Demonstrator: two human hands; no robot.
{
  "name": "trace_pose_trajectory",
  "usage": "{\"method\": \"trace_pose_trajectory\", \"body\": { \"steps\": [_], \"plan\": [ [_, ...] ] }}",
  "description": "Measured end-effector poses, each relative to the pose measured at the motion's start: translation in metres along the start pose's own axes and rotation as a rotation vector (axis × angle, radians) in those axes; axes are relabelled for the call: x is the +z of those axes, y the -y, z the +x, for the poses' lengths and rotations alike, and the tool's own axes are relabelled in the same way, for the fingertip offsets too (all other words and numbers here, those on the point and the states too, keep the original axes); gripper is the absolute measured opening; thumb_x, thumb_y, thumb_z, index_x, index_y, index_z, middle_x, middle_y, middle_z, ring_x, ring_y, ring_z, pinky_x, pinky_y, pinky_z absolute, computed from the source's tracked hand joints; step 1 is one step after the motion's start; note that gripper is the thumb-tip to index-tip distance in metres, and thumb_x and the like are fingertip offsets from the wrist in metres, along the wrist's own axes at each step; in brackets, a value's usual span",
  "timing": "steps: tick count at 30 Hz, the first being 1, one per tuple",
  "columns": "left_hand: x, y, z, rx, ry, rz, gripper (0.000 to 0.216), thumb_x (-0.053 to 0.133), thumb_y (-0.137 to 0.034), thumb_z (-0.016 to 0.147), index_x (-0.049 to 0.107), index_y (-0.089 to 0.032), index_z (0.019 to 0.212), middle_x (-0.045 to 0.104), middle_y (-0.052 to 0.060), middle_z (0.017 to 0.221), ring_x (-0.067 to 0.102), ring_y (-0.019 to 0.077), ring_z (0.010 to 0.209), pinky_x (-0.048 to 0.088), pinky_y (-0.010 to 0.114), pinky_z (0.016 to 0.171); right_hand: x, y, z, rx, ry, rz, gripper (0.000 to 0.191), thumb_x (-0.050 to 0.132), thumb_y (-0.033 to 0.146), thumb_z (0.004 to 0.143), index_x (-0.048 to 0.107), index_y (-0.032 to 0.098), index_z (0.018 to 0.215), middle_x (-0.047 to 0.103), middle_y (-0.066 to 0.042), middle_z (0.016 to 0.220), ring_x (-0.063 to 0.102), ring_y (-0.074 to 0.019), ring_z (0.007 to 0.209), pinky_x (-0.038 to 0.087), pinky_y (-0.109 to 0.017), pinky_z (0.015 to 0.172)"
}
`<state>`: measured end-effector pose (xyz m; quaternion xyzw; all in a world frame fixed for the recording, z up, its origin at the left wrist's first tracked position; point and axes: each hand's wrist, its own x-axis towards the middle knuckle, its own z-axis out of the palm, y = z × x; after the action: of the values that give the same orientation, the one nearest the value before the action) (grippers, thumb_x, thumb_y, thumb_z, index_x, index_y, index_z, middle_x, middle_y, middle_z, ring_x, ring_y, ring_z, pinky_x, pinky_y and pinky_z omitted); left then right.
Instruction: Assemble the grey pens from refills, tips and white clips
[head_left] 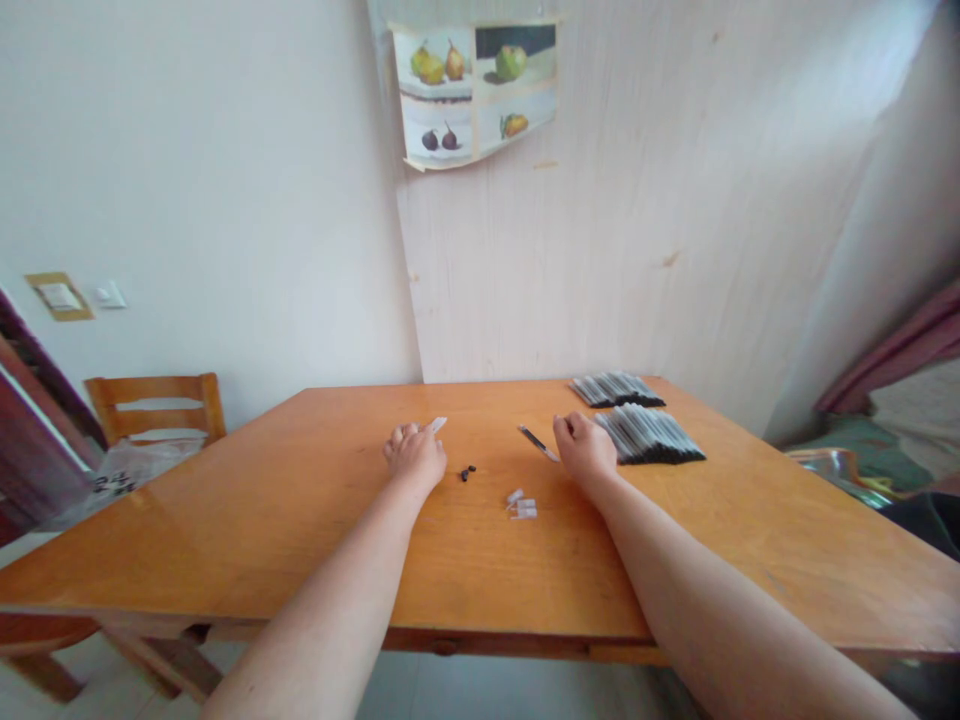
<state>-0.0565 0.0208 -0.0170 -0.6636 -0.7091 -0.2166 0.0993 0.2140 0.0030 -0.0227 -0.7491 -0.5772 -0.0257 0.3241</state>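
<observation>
Whether the left hand (416, 458) grasps or only touches the translucent piece (439, 425) at its fingertips cannot be told; the right hand (589, 448) is curled, its grip hidden. Print on the plastic bag (154, 459), past the table's (300, 485) left edge, is unreadable. Pen rows (651, 436) fill the far right corner; between the hands lies one pen (535, 440).

You've got a small translucent white piece (439, 424) slanting up past the fingertips of your left hand (416, 454), with tiny black parts (467, 473) loose just to its right. Nearer you, a few short clear caps (523, 506) lie on their sides, bunched together. A slim dark pen (534, 438) with a pale end lies diagonally left of your right hand (586, 448), and two rows of clear, black-ended pens, near (649, 435) and far (619, 388), lie flat, packed side by side.
</observation>
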Motion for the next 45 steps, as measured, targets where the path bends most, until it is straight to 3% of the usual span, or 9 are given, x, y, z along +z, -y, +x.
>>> {"method": "trace_pose_trajectory", "body": {
  "steps": [5,10,15,19,23,29,33,39,45],
  "plan": [
    [0.02,0.005,0.003,-0.045,0.027,0.038,0.031,0.05,-0.033,0.08,0.065,-0.025,0.107,0.057,0.016,0.123,0.035,0.0367,0.128,0.027,0.058,0.098,0.0,0.0,0.001,0.013,0.015,-0.002,0.047,0.032,0.05,0.093,0.068,0.021,0.085,0.068,-0.008,0.082,0.057,-0.0163,0.074,0.023,-0.026,0.055],
    [0.019,0.006,0.001,0.022,-0.029,0.045,0.03,0.047,-0.033,0.084,0.066,-0.024,0.105,0.056,0.015,0.123,0.035,0.0354,0.126,0.023,0.056,0.101,0.0,0.001,0.002,0.033,0.024,0.01,0.047,0.032,0.051,0.093,0.067,0.02,0.084,0.069,-0.008,0.084,0.059,-0.0173,0.076,0.024,-0.027,0.056],
    [0.014,0.003,0.0,0.008,-0.03,-0.029,0.038,0.049,-0.04,0.083,0.063,-0.022,0.114,0.056,0.018,0.117,0.039,0.0364,0.118,0.026,0.054,0.096,-0.002,0.001,0.003,0.051,0.021,0.031,0.046,0.032,0.05,0.092,0.067,0.02,0.083,0.069,-0.008,0.084,0.059,-0.0178,0.078,0.025,-0.027,0.056],
    [0.015,0.002,0.002,-0.01,0.011,0.02,0.032,0.05,-0.04,0.082,0.069,-0.024,0.101,0.06,0.017,0.112,0.042,0.0366,0.113,0.031,0.052,0.089,-0.002,0.0,0.005,0.081,0.055,0.027,0.044,0.034,0.05,0.091,0.067,0.021,0.085,0.069,-0.009,0.088,0.06,-0.0187,0.079,0.028,-0.027,0.057],
    [0.013,0.0,0.002,0.013,0.015,0.055,0.025,0.048,-0.031,0.082,0.07,-0.023,0.09,0.064,0.015,0.107,0.047,0.034,0.108,0.034,0.049,0.086,-0.001,0.0,0.006,0.097,0.118,0.008,0.035,0.04,0.046,0.087,0.067,0.023,0.091,0.07,-0.007,0.089,0.06,-0.0198,0.08,0.03,-0.026,0.057],
    [0.011,0.002,0.005,0.041,-0.017,-0.037,0.024,0.045,-0.03,0.086,0.064,-0.022,0.098,0.068,0.012,0.101,0.057,0.0302,0.099,0.038,0.045,0.084,0.0,-0.001,0.005,0.043,0.265,-0.02,0.022,0.051,0.037,0.08,0.067,0.023,0.086,0.07,-0.007,0.088,0.062,-0.0206,0.082,0.036,-0.026,0.061],
    [0.018,0.009,0.012,-0.023,-0.023,-0.279,0.024,0.045,-0.032,0.088,0.061,-0.022,0.103,0.068,0.011,0.099,0.061,0.0246,0.091,0.042,0.035,0.077,0.0,0.0,0.002,-0.005,0.318,-0.054,0.022,0.056,0.039,0.078,0.067,0.022,0.088,0.069,-0.008,0.094,0.063,-0.0218,0.085,0.039,-0.028,0.064],
    [0.026,0.011,0.02,-0.199,-0.062,-0.878,0.025,0.051,-0.028,0.084,0.061,-0.018,0.104,0.067,0.006,0.086,0.061,0.0157,0.075,0.042,0.025,0.066,0.0,-0.001,0.0,-0.014,0.346,-0.1,0.027,0.057,0.045,0.078,0.068,0.022,0.088,0.069,-0.009,0.096,0.063,-0.0231,0.086,0.042,-0.029,0.066],
    [0.017,0.005,0.016,-0.352,0.135,-1.46,0.025,0.061,-0.03,0.077,0.065,-0.014,0.096,0.061,0.003,0.073,0.048,0.007,0.054,0.03,0.019,0.048,-0.002,-0.001,-0.001,-0.044,0.345,-0.152,0.025,0.053,0.039,0.08,0.069,0.023,0.089,0.07,-0.009,0.097,0.063,-0.0239,0.089,0.042,-0.029,0.066]
  ]
}}
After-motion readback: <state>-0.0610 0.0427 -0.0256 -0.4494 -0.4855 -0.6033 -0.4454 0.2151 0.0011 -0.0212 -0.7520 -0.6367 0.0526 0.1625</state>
